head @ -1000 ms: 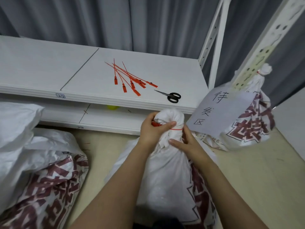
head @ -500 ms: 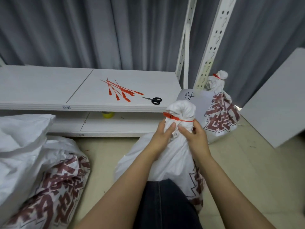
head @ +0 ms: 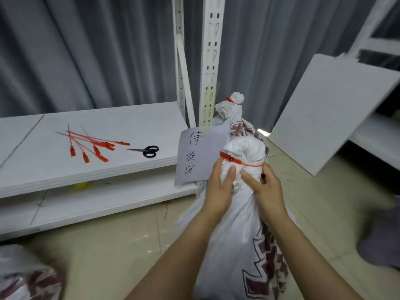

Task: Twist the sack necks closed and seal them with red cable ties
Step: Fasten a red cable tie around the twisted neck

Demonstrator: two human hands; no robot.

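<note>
Sack (head: 238,224) upright on the floor (head: 108,245), just off the right end of the low shelf (head: 129,124), neck twisted into a knob and cinched by a red cable tie (head: 240,162), tag end poking out to the left. Left hand (head: 218,191) wrapped round the neck just below the tie, thumb laid across the front. Right hand (head: 266,191) gripping the same neck from the other side, fingers curled into the gathered cloth, thumbs close together. Behind, against the white post (head: 210,61), second sack (head: 238,124), closed with its own red tie (head: 229,100). Left of both, paper sign (head: 194,156) with handwritten characters. On the shelf, spare ties (head: 91,146) in a loose fan, scissors (head: 147,150) just to their right, not touching. Grey curtain (head: 86,50) behind; pale board (head: 324,115) leaning at right.
</note>
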